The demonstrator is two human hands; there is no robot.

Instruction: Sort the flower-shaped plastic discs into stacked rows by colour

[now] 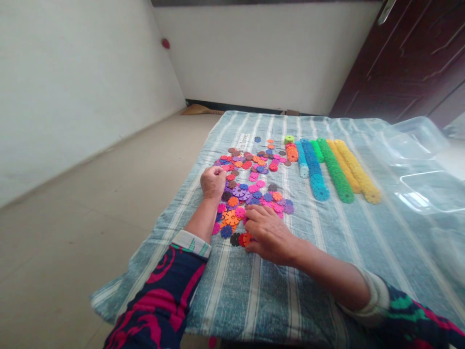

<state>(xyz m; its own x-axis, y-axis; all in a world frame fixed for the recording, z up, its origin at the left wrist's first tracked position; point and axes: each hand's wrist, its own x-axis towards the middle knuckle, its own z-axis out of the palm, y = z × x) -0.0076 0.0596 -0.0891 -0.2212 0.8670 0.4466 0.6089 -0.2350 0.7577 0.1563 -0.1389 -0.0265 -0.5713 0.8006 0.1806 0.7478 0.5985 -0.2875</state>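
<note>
Loose plastic discs with notched edges, in pink, orange, purple, blue, red, brown and black, lie in a pile on the striped cloth. At the pile's left edge is my left hand, its fingers curled closed; what they hold, if anything, is hidden. My right hand rests at the near right side of the pile, fingers bent over the discs, with the thumb and fingertips around a few orange and red discs. To the right, discs lie in overlapping rows: blue, green and yellow.
Two clear plastic containers stand on the right side of the cloth. Short orange-red and light blue rows lie left of the long ones. A broom lies on the floor beyond the table, near the wall.
</note>
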